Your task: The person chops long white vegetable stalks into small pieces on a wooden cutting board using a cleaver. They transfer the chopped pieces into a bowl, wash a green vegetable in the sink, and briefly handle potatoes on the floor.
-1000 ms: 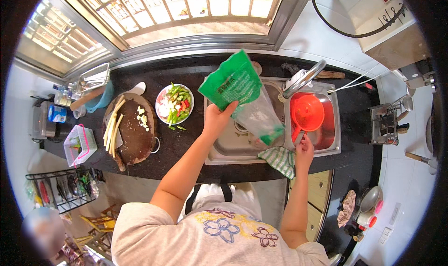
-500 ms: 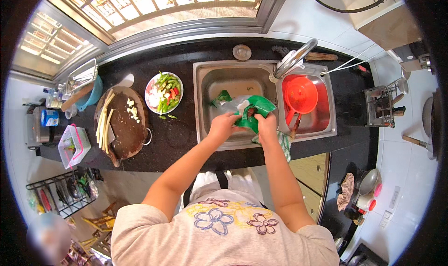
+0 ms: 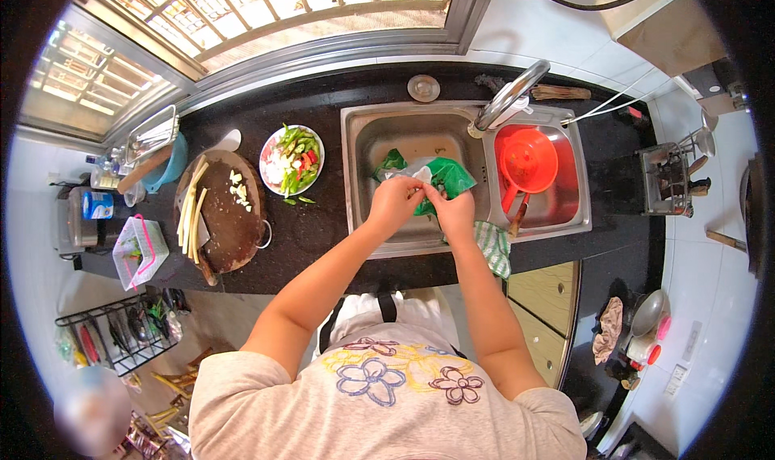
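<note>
Both my hands are over the left basin of the steel sink [image 3: 363,125]. My left hand [image 3: 394,204] and my right hand [image 3: 454,210] both grip a green and clear plastic bag [image 3: 440,173], pinching it between them at its crumpled top. The bag hangs low inside the basin, and a green scrap [image 3: 388,163] lies by it on the sink floor. The curved tap [image 3: 507,96] reaches over the divider just to the right of my hands.
A red bowl with a red funnel-like dipper [image 3: 529,161] fills the right basin. A checked cloth [image 3: 492,248] hangs over the sink's front edge. Left on the black counter [image 3: 323,226] are a plate of chopped vegetables [image 3: 291,159] and a round wooden board [image 3: 222,210] with cut strips.
The bag was held up high and spread above the sink by my left hand; it has come down into the left basin, and my right hand has joined to grip it.
</note>
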Demonstrator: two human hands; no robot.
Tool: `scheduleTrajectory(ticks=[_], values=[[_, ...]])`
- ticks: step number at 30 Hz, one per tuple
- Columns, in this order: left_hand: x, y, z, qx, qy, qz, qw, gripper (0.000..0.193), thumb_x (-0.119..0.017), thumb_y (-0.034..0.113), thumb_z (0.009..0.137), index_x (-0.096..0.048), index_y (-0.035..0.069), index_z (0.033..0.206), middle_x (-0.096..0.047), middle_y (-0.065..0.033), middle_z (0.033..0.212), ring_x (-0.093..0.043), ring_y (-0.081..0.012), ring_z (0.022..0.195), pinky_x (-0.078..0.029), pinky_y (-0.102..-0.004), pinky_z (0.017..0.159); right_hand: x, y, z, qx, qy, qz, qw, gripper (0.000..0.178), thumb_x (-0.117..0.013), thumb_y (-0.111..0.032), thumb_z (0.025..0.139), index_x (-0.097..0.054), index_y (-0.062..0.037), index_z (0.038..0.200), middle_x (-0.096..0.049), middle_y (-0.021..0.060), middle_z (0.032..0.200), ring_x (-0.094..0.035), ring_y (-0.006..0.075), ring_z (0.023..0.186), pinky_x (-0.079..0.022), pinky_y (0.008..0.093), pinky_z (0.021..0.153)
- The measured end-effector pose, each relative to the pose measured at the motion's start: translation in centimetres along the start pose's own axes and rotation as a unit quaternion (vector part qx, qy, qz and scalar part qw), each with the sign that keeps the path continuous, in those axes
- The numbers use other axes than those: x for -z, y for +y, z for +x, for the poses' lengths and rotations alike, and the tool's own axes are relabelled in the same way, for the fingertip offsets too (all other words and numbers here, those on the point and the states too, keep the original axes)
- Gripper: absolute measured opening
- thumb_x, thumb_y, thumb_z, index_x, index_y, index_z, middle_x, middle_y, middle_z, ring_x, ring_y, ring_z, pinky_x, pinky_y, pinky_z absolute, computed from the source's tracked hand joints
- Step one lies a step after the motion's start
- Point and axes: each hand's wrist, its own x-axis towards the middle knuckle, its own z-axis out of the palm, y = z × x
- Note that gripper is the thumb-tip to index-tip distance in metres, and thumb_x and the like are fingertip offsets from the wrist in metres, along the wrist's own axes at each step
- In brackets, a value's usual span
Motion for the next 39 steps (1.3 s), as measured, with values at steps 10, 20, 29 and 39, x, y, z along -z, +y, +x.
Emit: scheduleTrajectory(ticks=[10,20,29,39], values=[[1.0,-0.2,0.3,-0.134,-0.036,0.272,0.952,0.018,-0.068,0.022,0.082,-0.062,0.007,0.088,-0.062,-0.0132,0.089,-0.064,-0.0331,0.080,-0.052,-0.0427,0.068,-0.9,0.0,-1.3,0.076,0.019,-0.234,0.969,0.035,-0.065,-0.036,0.090,-0.067,-0.0013,0.090,-0.066,0.0176,0.073,-0.065,0.0336,0.067,-0.047,0.0414,0.060],[0.4,-0.9,3.4,-0.085,-0.064,0.339,0.935,0.020,-0.060,0.026,0.086,-0.065,0.006,0.088,-0.064,-0.0151,0.085,-0.066,-0.0348,0.079,-0.053,-0.0439,0.067,-1.9,4.1,-1.4,-0.134,-0.046,-0.014,0.990,0.040,-0.052,-0.034,0.099,-0.062,0.0023,0.083,-0.060,0.0117,0.065,-0.062,0.0262,0.065,-0.047,0.0395,0.060],[2.3,-4.4,6.3,0.030,-0.146,0.201,0.968,0.040,-0.052,0.033,0.089,-0.067,-0.001,0.078,-0.066,-0.0227,0.081,-0.063,-0.0403,0.080,-0.049,-0.0503,0.074,0.1,2.0,-2.8,-0.128,0.045,-0.012,0.991,0.036,-0.056,-0.032,0.096,-0.064,0.0019,0.085,-0.064,0.0112,0.070,-0.063,0.0235,0.070,-0.048,0.0387,0.067],[5.9,1.8,2.7,0.314,-0.257,-0.598,0.691,0.028,-0.047,0.028,0.102,-0.055,0.004,0.090,-0.049,-0.0021,0.075,-0.046,-0.0167,0.061,-0.041,-0.0293,0.051,-1.2,1.2,-1.8,-0.085,0.039,-0.140,0.986,0.031,-0.061,-0.026,0.089,-0.063,0.0038,0.100,-0.065,0.0225,0.092,-0.063,0.0362,0.088,-0.046,0.0421,0.080]])
